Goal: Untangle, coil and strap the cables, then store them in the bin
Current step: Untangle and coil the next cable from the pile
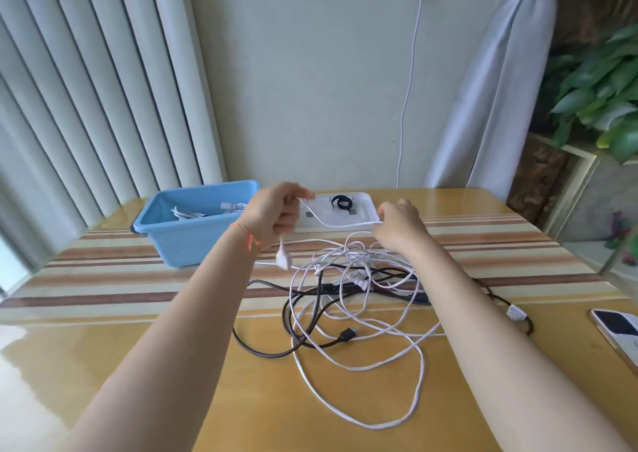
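Observation:
A tangle of white and black cables (348,279) lies on the table in front of me. My left hand (276,213) is raised above the table and grips one white cable; its white plug end (283,260) dangles below the fist. That cable runs in a slack arc (331,223) to my right hand (397,227), which pinches it above the tangle. A black USB plug (348,333) lies near the front of the pile. The blue bin (193,224) stands at the back left with white cables inside.
A white tray (366,217) holding black straps (341,203) sits behind my hands. A phone (618,331) lies at the right table edge. A white cord (411,82) hangs from a wall socket. Striped runner crosses the table; plants stand at the right.

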Motion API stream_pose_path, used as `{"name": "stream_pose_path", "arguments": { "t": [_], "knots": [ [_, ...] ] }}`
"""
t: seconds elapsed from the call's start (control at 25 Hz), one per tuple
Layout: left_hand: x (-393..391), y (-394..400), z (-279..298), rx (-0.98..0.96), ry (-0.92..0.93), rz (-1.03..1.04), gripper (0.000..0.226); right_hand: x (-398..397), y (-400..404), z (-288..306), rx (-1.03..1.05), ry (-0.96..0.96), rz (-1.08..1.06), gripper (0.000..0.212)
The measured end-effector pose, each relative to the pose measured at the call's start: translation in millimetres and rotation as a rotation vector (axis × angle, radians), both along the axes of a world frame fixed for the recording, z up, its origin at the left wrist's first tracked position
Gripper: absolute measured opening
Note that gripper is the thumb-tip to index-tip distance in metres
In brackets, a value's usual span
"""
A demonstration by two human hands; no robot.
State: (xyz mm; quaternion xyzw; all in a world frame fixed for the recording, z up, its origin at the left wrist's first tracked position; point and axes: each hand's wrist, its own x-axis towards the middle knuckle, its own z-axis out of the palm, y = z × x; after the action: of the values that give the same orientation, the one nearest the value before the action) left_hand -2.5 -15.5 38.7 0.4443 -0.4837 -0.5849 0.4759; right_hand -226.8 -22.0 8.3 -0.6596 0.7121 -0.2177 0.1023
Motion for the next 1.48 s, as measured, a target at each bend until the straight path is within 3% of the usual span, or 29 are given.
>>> {"name": "stream_pose_path", "arguments": {
  "t": [0.12,0.2,0.24,0.32,0.36,0.48,0.6,0.92,1.2,1.32,1.4,1.48],
  "knots": [
    [2.9,15.0,4.5,0.054,-0.195,-0.3,0.035,33.1,11.0,13.5,-0.237,-0.112,0.322,0.059],
    [7.1,24.4,5.7,0.054,-0.147,-0.412,0.042,53.6,15.0,18.3,-0.277,-0.204,0.495,0.037],
    [10.8,29.9,5.4,0.054,-0.089,-0.412,0.045,62.3,19.5,21.3,-0.231,-0.3,0.52,0.015],
    [22.1,38.6,-2.7,0.057,0.02,-0.308,0.049,71.2,24.4,28.1,-0.164,-0.498,0.471,0.029],
    [29.2,41.6,-10.3,0.057,0.043,-0.239,0.048,71.1,24.0,28.4,-0.16,-0.505,0.412,0.036],
    [54.5,37.5,-47.2,0.074,-0.034,0.016,0.033,71.9,16.0,21.2,-0.027,-0.331,0.34,0.033],
    [83.8,18.5,-83.8,0.233,-0.078,0.328,0.018,93.8,2.4,3.7,0.169,-0.211,0.38,0.027],
    [121.3,-24.7,-133.9,0.442,0.042,0.34,0.014,179.8,-55.9,-69.8,0.238,0.278,0.393,0.019],
    [124.0,-38.6,-140.7,0.366,0.232,0.27,0.007,192.7,-68.4,-78.0,0.324,0.424,0.461,0.016],
    [119.9,-49.3,-131.4,0.307,0.182,0.324,0.032,176.9,-61.9,-57.1,0.5,0.481,0.525,0.021],
    [114.7,-51.0,-121.2,0.292,0.143,0.345,0.021,164.4,-58.0,-42.1,0.454,0.382,0.504,0.023],
    [106.3,-43.5,-112.4,0.301,0.115,0.314,0.018,154.7,-53.1,-26.2,0.331,0.123,0.462,0.026]
  ]
}}
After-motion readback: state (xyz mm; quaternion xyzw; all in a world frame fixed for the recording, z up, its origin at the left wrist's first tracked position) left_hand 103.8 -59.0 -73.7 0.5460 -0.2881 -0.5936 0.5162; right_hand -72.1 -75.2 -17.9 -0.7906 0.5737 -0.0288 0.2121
